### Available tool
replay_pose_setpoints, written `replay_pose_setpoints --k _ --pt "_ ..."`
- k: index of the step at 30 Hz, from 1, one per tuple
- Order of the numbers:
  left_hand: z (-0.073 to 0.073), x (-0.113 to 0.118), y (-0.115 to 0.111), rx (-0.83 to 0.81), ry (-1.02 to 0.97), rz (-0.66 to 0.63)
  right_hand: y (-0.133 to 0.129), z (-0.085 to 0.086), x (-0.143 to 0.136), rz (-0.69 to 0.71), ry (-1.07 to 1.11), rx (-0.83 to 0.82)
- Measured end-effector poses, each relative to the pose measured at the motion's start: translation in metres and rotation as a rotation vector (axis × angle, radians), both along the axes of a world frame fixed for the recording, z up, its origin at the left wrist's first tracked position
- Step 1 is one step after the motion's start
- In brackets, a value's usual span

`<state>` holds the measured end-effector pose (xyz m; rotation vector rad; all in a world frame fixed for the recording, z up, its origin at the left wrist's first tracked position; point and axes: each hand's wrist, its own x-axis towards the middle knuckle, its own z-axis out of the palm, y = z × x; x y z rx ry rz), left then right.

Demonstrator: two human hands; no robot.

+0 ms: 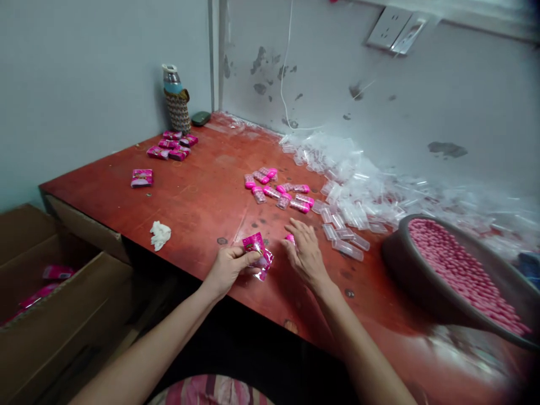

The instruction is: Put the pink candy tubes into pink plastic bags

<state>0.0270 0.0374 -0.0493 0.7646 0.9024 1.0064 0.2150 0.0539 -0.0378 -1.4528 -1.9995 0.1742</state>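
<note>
My left hand (pixel 230 269) pinches shiny pink printed packets (pixel 264 260) between thumb and fingers, above the front edge of the red table. They overlap, so I cannot tell exactly how many there are. Just to their right, my right hand (pixel 306 253) curves around a small pink-capped plastic tube (pixel 290 239), which is mostly hidden by the fingers. Beyond the hands lies a loose group of clear tubes with pink caps (pixel 283 200), filled with small pink pieces. To the right are several uncapped clear tubes (pixel 346 249).
A heap of clear plastic tubes (pixel 358 180) lines the wall. At right stands a dark basin (pixel 396 247) of pink pieces (pixel 459 270). Filled pink packets (pixel 141 178), crumpled tissue (pixel 160 235) and a bottle (pixel 177 104) are at left. A cardboard box (pixel 84 287) stands below.
</note>
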Motion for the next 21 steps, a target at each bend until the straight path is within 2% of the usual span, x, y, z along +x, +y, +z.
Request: replay_pose_setpoints --k 2,4,7,10,13,16,18,21 --pt "0.006 0.007 -0.005 -0.004 -0.012 -0.095 -0.008 0.016 -0.014 0.077 0.346 -0.197" --pt "0.010 0.011 -0.010 -0.005 -0.022 -0.177 -0.015 0.025 -0.028 0.154 0.683 -0.418" --pt "0.010 0.010 -0.017 0.017 -0.029 -0.231 -0.024 0.021 -0.041 0.104 1.010 -0.532" --pt "0.005 0.005 -0.024 0.004 -0.045 -0.232 -0.033 0.006 -0.047 0.021 1.130 -0.550" --pt "-0.002 0.004 -0.028 -0.072 -0.015 -0.178 -0.041 -0.001 -0.051 -0.016 1.102 -0.544" --pt "-0.006 0.004 -0.029 -0.126 0.010 -0.065 -0.043 0.001 -0.043 -0.048 0.938 -0.499" --pt "-0.005 0.004 -0.028 -0.166 -0.018 0.025 -0.040 0.005 -0.030 -0.164 0.701 -0.411" --pt "-0.002 0.002 -0.024 -0.229 -0.093 0.154 -0.028 0.006 -0.003 -0.457 0.232 -0.282"
